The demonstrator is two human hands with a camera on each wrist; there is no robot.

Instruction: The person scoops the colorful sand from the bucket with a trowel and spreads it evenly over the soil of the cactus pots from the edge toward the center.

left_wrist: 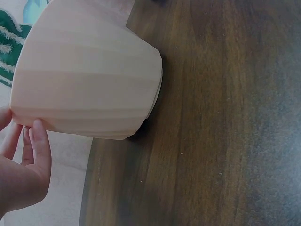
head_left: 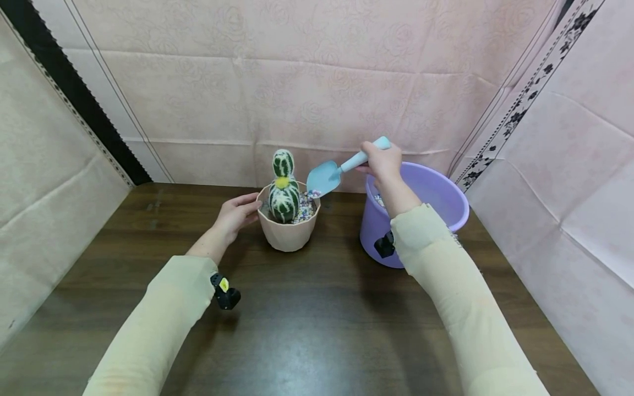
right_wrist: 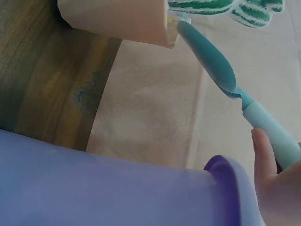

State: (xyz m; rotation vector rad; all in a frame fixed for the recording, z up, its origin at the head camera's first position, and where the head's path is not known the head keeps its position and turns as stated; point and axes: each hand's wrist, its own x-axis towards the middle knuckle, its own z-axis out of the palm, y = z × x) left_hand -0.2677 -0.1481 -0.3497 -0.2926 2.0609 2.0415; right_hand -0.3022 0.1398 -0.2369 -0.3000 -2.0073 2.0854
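Observation:
A pale pink faceted flowerpot [head_left: 289,235] stands on the table, holding a green-and-white cactus [head_left: 284,204] with a yellow flower. Multicoloured pebbles [head_left: 305,209] lie beside the cactus inside the pot. My left hand [head_left: 239,212] pinches the pot's left rim, the thumb at the edge and fingertips [left_wrist: 38,125] against the outer wall. With my right hand [head_left: 386,163] I grip the handle of a light blue trowel [head_left: 324,179]. Its blade tilts down to the left, the tip over the pot's right rim with some pebbles at it.
A purple bucket [head_left: 369,231] stands right of the pot, under my right forearm, with some pebbles visible inside. Pinkish patterned cloth [head_left: 307,99] hangs behind the brown wooden table [head_left: 297,319]. More cloth covers the left and right sides.

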